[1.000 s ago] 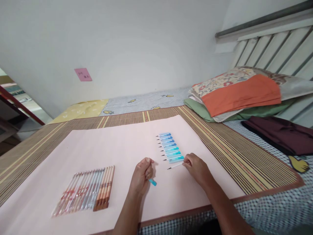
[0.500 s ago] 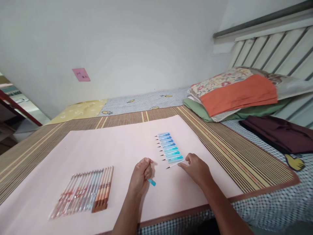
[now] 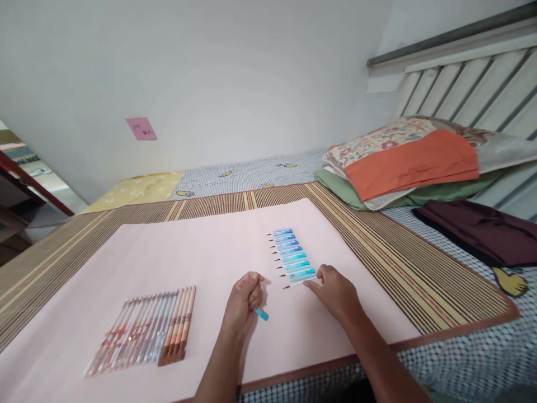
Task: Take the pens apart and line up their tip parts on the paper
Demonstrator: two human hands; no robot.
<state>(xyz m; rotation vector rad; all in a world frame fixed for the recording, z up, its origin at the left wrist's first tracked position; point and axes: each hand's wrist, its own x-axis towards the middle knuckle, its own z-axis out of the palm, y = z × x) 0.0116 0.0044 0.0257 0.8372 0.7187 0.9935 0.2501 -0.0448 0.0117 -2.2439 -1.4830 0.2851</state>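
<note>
My left hand [image 3: 245, 296] is closed around a pen part whose teal end [image 3: 262, 314] sticks out below the fist; the rest of it is hidden. Between the thumb and fingers of my right hand [image 3: 334, 290] is a slim white pen refill [image 3: 297, 283], its dark tip pointing left. It lies low over the sheet, right beside the nearest teal pen barrel [image 3: 302, 274]. Beyond it runs a row of blue and teal pen barrels [image 3: 289, 249] with dark-tipped white refills between them.
Several clear and brown-ended pens [image 3: 142, 330] lie side by side at the left on the pale pink sheet [image 3: 201, 252]. Under the sheet is a striped mat [image 3: 369, 252]. Folded cloths and pillows [image 3: 415, 162] are stacked at the right, near a dark maroon cloth [image 3: 478, 229].
My right hand has shifted slightly, bringing the refill closer to the nearest teal barrel. My left hand keeps its hold and has barely moved. The camera view has shifted a little.
</note>
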